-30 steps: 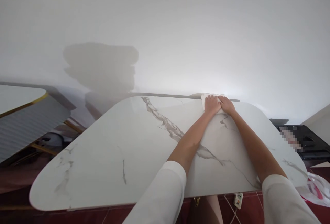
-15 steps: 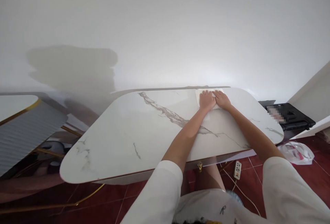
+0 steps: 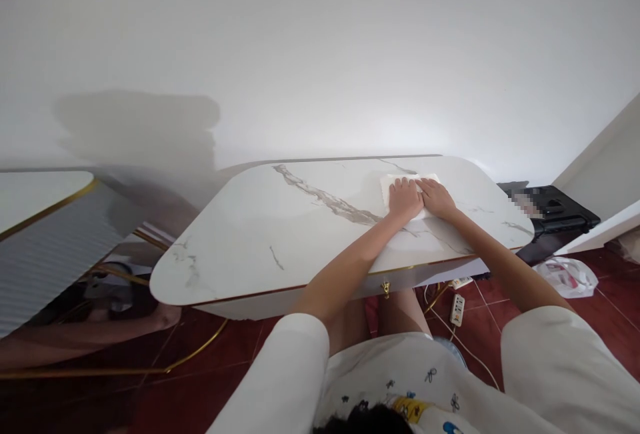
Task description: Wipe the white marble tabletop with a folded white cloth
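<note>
A white folded cloth [image 3: 388, 187] lies on the right part of a white marble tabletop [image 3: 280, 234] with grey veins. My left hand [image 3: 404, 199] and my right hand [image 3: 437, 198] rest side by side on the cloth, fingers stretched flat and pressing it down. Both arms reach forward over the table's near edge. Most of the cloth is hidden under the hands.
A white wall stands right behind the table. A second white tabletop with a gold rim [image 3: 35, 195] sits at far left. A black case [image 3: 555, 211] lies to the right. On the red tiled floor are a power strip [image 3: 457, 309] and a plastic bag [image 3: 567, 277].
Both hands have drawn the cloth back from the table's far edge toward me. The view has pulled back and tilted down, showing my shirt and legs.
</note>
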`<move>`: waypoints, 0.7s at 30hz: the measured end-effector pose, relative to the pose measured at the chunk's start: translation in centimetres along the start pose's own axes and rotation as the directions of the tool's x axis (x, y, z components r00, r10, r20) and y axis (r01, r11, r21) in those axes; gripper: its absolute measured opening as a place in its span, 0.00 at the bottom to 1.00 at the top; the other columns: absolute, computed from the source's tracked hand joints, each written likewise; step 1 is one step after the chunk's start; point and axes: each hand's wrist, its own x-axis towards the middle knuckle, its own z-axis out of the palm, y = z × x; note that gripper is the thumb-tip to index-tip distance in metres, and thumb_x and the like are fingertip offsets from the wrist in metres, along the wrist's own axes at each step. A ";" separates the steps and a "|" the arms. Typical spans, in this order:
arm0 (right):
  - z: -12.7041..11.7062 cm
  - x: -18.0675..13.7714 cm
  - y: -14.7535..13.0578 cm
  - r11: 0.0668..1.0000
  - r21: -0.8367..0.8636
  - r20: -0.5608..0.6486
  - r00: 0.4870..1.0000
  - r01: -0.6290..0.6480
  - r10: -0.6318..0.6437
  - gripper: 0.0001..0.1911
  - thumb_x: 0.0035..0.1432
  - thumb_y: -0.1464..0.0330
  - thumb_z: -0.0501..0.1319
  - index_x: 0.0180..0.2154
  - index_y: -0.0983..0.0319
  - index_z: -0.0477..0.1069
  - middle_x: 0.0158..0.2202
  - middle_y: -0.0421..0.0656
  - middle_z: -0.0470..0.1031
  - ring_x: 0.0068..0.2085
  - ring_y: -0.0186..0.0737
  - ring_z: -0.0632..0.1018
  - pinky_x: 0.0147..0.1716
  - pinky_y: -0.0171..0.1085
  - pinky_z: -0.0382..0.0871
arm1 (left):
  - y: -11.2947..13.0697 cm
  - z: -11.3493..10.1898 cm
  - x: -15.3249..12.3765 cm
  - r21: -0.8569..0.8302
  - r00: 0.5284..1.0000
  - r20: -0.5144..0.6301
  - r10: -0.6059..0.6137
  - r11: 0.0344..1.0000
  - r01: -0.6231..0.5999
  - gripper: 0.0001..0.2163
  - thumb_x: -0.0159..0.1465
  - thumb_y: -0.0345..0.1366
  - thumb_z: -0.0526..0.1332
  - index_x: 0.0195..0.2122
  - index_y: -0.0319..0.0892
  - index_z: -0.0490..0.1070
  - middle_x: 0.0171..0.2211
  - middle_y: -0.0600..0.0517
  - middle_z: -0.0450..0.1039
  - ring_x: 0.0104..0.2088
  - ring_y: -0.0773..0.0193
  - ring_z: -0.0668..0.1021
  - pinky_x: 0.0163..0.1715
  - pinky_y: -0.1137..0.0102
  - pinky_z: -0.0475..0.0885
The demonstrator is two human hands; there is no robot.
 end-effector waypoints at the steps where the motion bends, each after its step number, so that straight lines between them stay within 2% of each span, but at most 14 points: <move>1: -0.1 -0.4 0.0 1.000 -0.001 -0.003 1.000 0.001 -0.001 0.28 0.64 0.71 0.42 0.62 0.64 0.63 0.63 0.50 0.66 0.62 0.52 0.66 0.59 0.50 0.62 | 0.2 -0.1 -0.4 0.001 1.000 0.005 0.007 1.000 -0.007 0.22 0.69 0.37 0.45 0.61 0.36 0.62 0.64 0.42 0.60 0.63 0.49 0.61 0.61 0.57 0.56; 5: -0.4 -1.7 0.0 1.000 -0.007 -0.011 1.000 0.006 -0.006 0.27 0.64 0.71 0.43 0.62 0.65 0.63 0.63 0.50 0.67 0.62 0.52 0.66 0.59 0.51 0.63 | 1.0 -0.4 -1.6 0.000 1.000 0.008 0.014 1.000 -0.014 0.22 0.68 0.36 0.45 0.60 0.36 0.63 0.62 0.41 0.62 0.62 0.49 0.62 0.60 0.58 0.58; 9: -1.1 -3.5 -0.6 1.000 -0.008 0.004 1.000 0.005 -0.005 0.27 0.65 0.70 0.42 0.62 0.65 0.63 0.63 0.50 0.66 0.63 0.51 0.66 0.60 0.50 0.61 | 1.9 -1.2 -3.2 0.005 0.999 0.054 -0.006 1.000 0.006 0.22 0.69 0.37 0.45 0.62 0.36 0.60 0.65 0.42 0.59 0.64 0.49 0.60 0.62 0.57 0.57; 12: -1.7 -5.6 -1.2 1.000 -0.004 0.000 1.000 0.004 -0.004 0.27 0.66 0.70 0.42 0.63 0.64 0.62 0.64 0.49 0.65 0.64 0.49 0.65 0.62 0.51 0.60 | 2.6 -2.0 -5.2 0.004 0.996 0.090 -0.010 1.000 0.010 0.23 0.69 0.37 0.45 0.63 0.35 0.59 0.66 0.41 0.57 0.65 0.48 0.60 0.62 0.56 0.56; 15: -2.1 -7.9 -1.8 1.000 0.010 0.006 1.000 0.003 -0.003 0.27 0.66 0.68 0.42 0.64 0.63 0.61 0.65 0.48 0.63 0.65 0.50 0.63 0.63 0.52 0.59 | 3.4 -2.6 -7.6 0.001 0.997 0.074 -0.016 1.000 0.016 0.24 0.69 0.37 0.46 0.64 0.33 0.58 0.66 0.39 0.56 0.66 0.48 0.59 0.63 0.56 0.55; 21: -2.7 -12.6 -2.4 0.998 0.055 -0.017 0.999 0.038 -0.037 0.27 0.67 0.65 0.42 0.65 0.57 0.59 0.66 0.44 0.61 0.67 0.47 0.60 0.63 0.53 0.58 | 5.0 -2.4 -11.7 -0.017 0.996 0.085 -0.026 0.999 0.027 0.25 0.69 0.37 0.45 0.65 0.34 0.56 0.67 0.38 0.54 0.67 0.44 0.56 0.64 0.53 0.55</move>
